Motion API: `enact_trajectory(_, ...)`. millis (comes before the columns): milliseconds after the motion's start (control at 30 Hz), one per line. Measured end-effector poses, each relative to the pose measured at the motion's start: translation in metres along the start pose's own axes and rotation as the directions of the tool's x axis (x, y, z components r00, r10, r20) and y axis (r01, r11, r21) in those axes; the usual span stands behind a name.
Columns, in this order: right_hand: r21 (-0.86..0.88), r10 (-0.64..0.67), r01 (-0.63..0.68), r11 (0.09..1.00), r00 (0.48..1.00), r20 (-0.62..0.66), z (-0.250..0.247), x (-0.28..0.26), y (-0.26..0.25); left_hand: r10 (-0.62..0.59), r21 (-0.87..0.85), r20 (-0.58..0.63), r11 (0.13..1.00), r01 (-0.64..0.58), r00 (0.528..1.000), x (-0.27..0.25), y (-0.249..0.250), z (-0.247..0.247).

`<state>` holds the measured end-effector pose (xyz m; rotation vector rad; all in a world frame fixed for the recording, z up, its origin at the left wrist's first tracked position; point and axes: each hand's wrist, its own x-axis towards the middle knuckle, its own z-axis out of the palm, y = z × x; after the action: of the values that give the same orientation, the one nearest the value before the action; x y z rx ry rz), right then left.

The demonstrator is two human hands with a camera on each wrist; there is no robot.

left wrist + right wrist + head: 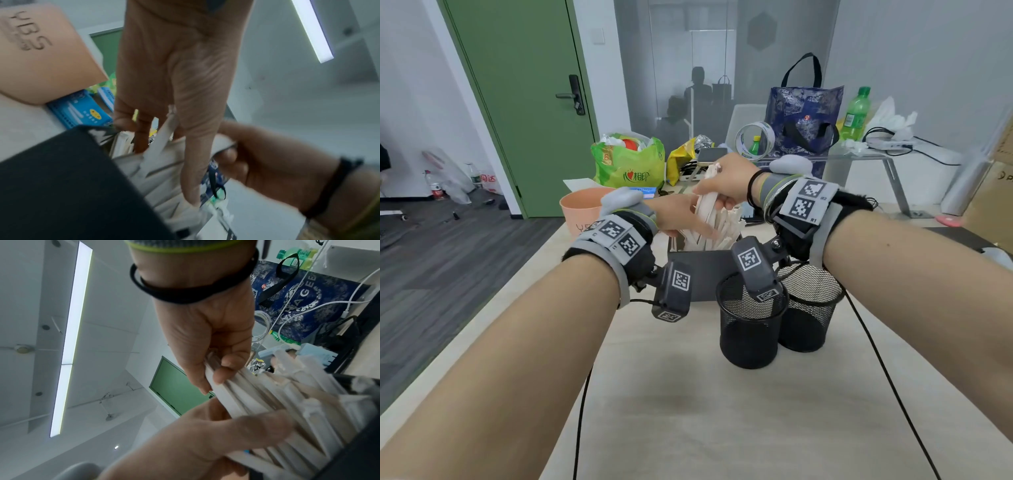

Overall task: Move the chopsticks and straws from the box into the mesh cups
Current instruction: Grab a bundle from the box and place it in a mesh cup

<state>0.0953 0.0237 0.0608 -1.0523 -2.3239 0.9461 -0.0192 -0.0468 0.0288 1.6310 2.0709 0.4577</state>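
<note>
A black box (pixel 700 274) stands mid-table, packed with paper-wrapped chopsticks and straws (pixel 722 231). My right hand (pixel 714 197) grips a bundle of these wrapped sticks (pixel 257 395) near their tops, above the box. My left hand (pixel 698 229) lies with straight fingers against the sticks in the box; the left wrist view shows its fingers (pixel 191 170) spread among the wrappers. Two black mesh cups (pixel 751 325) (pixel 808 308) stand side by side just in front of the box, to its right. Nothing shows inside them, though the wrist cameras cover part of their openings.
A peach bin (pixel 582 209) sits left of the box. Behind are a green plastic bag (pixel 630 164), a tape roll (pixel 755 140), a blue tote bag (pixel 804 123) and a green bottle (pixel 856 113). Black cables (pixel 887 377) trail over the table toward me.
</note>
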Motion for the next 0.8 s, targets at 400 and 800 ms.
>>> enact_trajectory(400, 0.144, 0.09, -0.126, 0.981, 0.968, 0.233, 0.007, -0.003, 0.006, 0.005, -0.166, -0.132, 0.986, -0.027, 0.991, 0.002, -0.004, 0.0)
enact_trajectory(800, 0.116, 0.092, -0.103, 0.988, 0.991, 0.097, 0.005, -0.014, 0.004, -0.002, 0.179, -0.064, 0.984, 0.014, 0.998, -0.009, 0.002, -0.001)
